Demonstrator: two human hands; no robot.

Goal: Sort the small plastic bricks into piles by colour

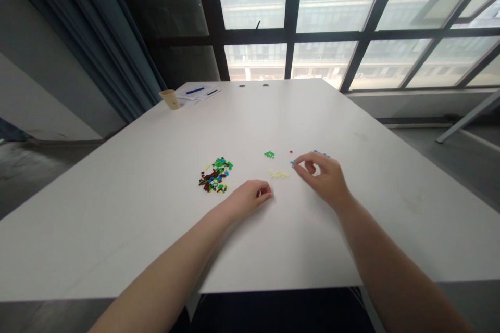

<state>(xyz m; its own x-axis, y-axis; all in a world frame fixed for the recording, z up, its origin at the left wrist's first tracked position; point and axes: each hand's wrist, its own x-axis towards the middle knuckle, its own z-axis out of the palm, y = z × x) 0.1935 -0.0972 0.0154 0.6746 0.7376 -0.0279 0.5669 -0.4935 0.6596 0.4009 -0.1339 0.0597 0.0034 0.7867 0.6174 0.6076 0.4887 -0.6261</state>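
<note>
My right hand (322, 177) rests on the white table (136, 192) with thumb and forefinger pinched on a tiny blue piece (292, 163). My left hand (252, 195) lies curled in a loose fist on the table, and what is inside it is hidden. A mixed pile of small pieces (216, 174) in green, dark red, blue and yellow lies to the left of my left hand. Between my hands is a small group of pale yellow pieces (278, 174). Farther off sit a small green group (269, 154), a single red piece (291, 152) and a few blue pieces (321, 154) behind my right hand.
A paper cup (170, 99) stands at the table's far left corner, beside papers with a blue pen (195, 90). Large windows run behind the table, a dark curtain hangs at the left. The table's near edge is just below my forearms.
</note>
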